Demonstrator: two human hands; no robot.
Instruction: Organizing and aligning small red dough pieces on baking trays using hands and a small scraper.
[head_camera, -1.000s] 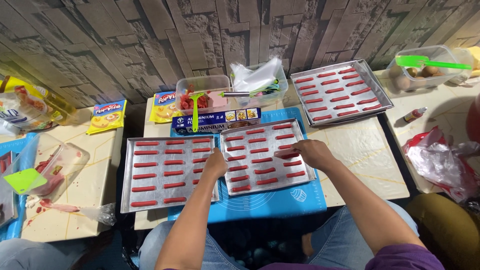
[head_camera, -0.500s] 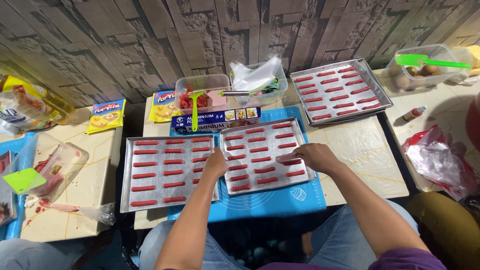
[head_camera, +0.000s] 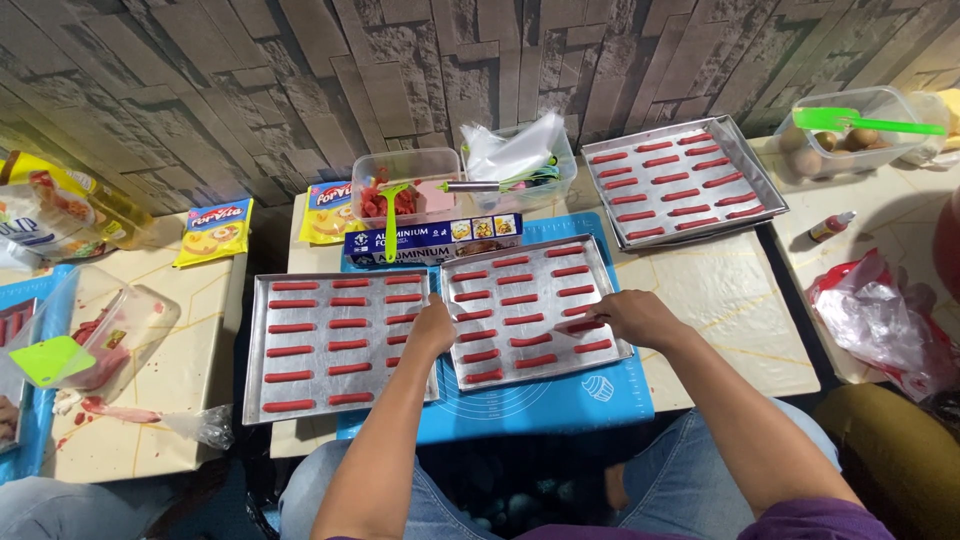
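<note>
Middle shallow metal baking tray (head_camera: 535, 262) of red piped strips, its long axis tilted: left hand (head_camera: 433, 328) grips its left edge, right hand (head_camera: 632, 318) apparently curled over its right edge.

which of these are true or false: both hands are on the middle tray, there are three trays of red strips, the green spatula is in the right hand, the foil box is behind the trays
1. Both hands on the middle tray: true; left hand at its left edge, right hand at its right.
2. Three trays of red strips: true.
3. Green spatula in the right hand: false; it lies across a clear tub far right.
4. Foil box behind the trays: true.
</note>
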